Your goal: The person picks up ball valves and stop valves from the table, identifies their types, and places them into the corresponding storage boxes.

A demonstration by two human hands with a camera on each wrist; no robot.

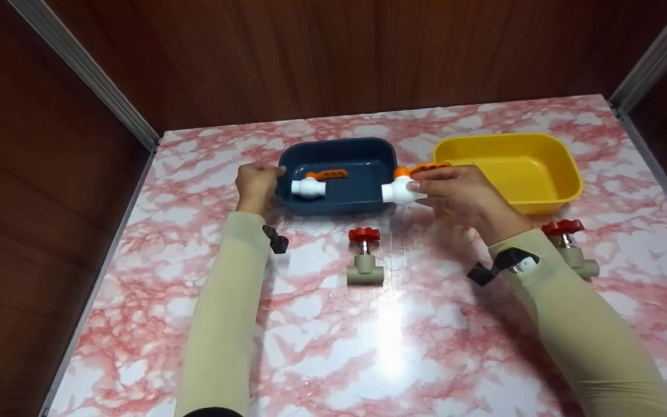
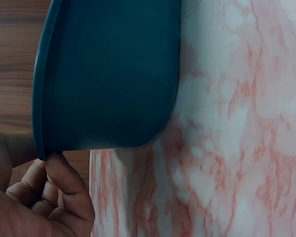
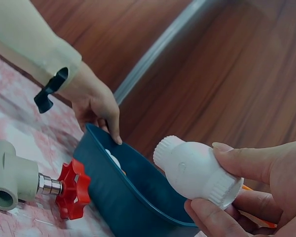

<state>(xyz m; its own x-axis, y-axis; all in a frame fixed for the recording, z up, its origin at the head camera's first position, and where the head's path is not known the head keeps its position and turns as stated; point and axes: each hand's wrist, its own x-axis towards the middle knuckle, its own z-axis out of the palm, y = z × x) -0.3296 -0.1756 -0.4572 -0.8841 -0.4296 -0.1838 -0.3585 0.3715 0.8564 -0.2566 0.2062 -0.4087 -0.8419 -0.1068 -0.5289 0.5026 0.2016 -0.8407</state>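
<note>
White ball valve [image 1: 401, 190], orange lever [image 1: 429, 167]: by right rim of blue tub [image 1: 339, 207], toward back edge of worktop [image 1: 316, 341]. Right hand [image 1: 464, 194]: grip closed round valve body. Left hand [image 1: 256, 185]: pinches tub's left rim; best held steady, valve carried clear of rim.

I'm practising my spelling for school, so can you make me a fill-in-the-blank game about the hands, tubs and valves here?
1. The right hand holds a white valve whose handle is ____.
2. The hand gripping the dark blue tub is the person's ____ one.
3. The other tub is ____.
4. On the table, the valves with red wheels number ____.

Missing words: orange; left; yellow; two.
</note>
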